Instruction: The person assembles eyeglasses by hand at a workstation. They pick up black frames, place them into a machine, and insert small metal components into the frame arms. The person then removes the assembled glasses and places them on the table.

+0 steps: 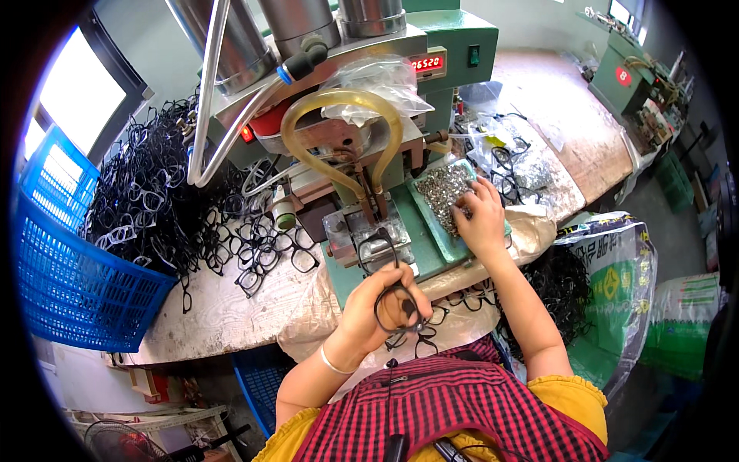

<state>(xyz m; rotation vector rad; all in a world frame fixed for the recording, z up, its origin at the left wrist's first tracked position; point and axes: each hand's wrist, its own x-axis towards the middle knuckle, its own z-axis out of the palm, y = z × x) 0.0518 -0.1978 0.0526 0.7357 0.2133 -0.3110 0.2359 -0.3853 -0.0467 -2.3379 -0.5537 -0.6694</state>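
Observation:
A black eyeglass frame (376, 308) is in my left hand (379, 302), whose fingers are closed around its middle. One rim sits by my palm; the other reaches up to the metal fixture (394, 231) under the machine's head. Whether that rim touches the fixture I cannot tell. My right hand (483, 222) dips into a pale green tray (453, 252) heaped with small shiny metal parts (443, 196). Its thumb and fingers are bent together over the parts. Anything between the fingertips is too small to make out.
A green press machine (462, 46) with metal cylinders and a yellowish hose (396, 131) stands ahead. Many black eyeglass frames (146, 177) pile up at left beside a blue basket (92, 285). An open sack (616, 292) with dark frames is at right.

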